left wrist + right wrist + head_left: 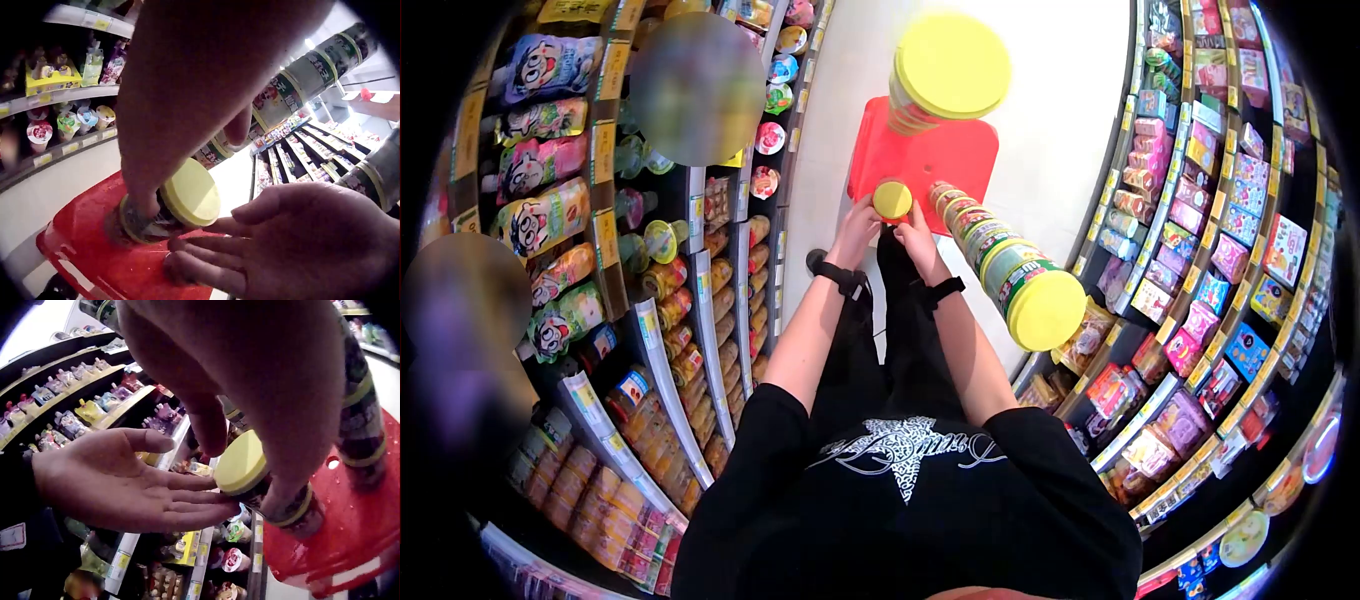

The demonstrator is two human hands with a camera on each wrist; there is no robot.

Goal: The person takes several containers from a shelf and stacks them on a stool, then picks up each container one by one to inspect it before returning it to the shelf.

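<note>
Both hands are at a jar with a yellow lid (892, 200), standing over a red stool (965, 155). My left hand (860, 222) is at its left side; in the right wrist view the fingers of this left hand (131, 484) reach out straight, tips at the jar just under the lid. From the other side comes my right hand (916, 242). The left wrist view shows the right hand (306, 240) with its palm exposed and fingers extended to the jar. Below the lidded jar (242, 464), a second yellow-ringed jar (306, 515) shows, partly hidden by the right hand.
Right of the hands, a tall stack of yellow-lidded jars (1010, 270) rises from the stool. Another stack (950, 75) stands at its far side. Shelves of pouches and cups (550, 130) line the left; shelves of boxed snacks (1190, 230) line the right.
</note>
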